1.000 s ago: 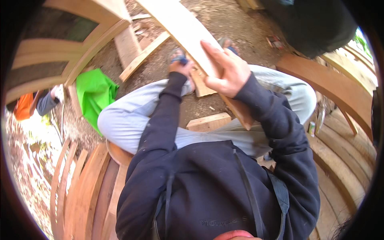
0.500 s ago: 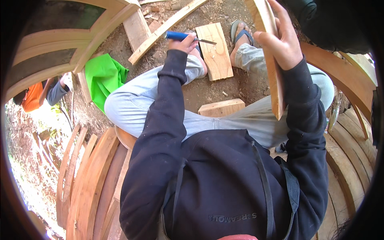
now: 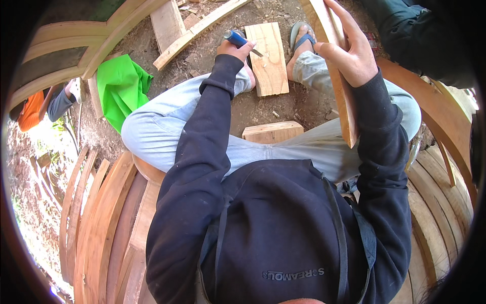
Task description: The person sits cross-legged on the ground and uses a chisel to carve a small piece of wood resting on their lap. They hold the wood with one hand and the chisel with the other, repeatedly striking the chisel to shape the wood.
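My left hand (image 3: 236, 51) is closed around the blue handle of a chisel (image 3: 236, 38). Its dark, narrow blade sticks out past my fingers, with the tip over or near the left edge of a flat rectangular wooden board (image 3: 268, 61); whether it touches cannot be told. That board lies on the ground between my feet. In my right hand (image 3: 354, 58) is a long wooden piece (image 3: 342, 101), tilted on edge above my right leg, thumb on one side and fingers on the other. A short wooden block (image 3: 273, 132) rests on the ground close in front of me.
A narrow wooden strip (image 3: 202, 31) lies beyond my left knee, near a green cloth (image 3: 120, 88). Curved wooden pieces (image 3: 109, 223) stand at my left, more (image 3: 435, 197) at my right. Panelled woodwork (image 3: 66, 40) is far left. Another person's dark-clothed leg (image 3: 420, 40) is far right.
My left hand has turned the chisel, so its handle leans less to the left and the blade slants more toward me. My right hand keeps its hold on the long wooden piece. The whole view has shifted slightly.
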Tool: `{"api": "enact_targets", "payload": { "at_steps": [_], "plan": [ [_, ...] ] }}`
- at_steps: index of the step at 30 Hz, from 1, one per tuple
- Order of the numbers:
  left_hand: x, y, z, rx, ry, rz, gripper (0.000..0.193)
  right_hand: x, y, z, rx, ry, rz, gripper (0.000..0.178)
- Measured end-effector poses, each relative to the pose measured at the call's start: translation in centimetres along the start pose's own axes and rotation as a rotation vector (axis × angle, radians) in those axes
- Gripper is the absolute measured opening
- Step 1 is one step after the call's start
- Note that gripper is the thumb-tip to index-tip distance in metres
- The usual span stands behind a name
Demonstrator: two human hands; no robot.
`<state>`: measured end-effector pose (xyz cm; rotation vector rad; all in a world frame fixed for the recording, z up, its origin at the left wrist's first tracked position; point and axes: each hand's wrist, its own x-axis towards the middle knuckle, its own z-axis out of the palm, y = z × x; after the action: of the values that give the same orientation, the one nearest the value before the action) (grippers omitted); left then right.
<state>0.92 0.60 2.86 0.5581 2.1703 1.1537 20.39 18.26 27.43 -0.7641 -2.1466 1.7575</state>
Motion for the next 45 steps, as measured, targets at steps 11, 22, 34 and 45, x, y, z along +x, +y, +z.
{"api": "enact_targets", "payload": {
  "at_steps": [11,22,34,45],
  "plan": [
    [0.0,-0.3,0.8,0.126,0.022,0.001,0.04,0.5,3.0,-0.5,-0.019,0.0,-0.061,0.089],
    [-0.7,0.5,0.6,0.189,-0.022,0.005,0.04,0.4,3.1,-0.1,0.049,-0.019,-0.055,0.089],
    [-1.1,0.8,0.3,0.231,-0.013,0.067,0.043,-0.2,0.8,0.2,-0.007,-0.041,0.005,0.089],
    [-0.9,0.7,0.1,0.232,-0.023,0.085,0.041,0.4,2.8,0.2,-0.08,-0.037,-0.073,0.089]
  ]
}}
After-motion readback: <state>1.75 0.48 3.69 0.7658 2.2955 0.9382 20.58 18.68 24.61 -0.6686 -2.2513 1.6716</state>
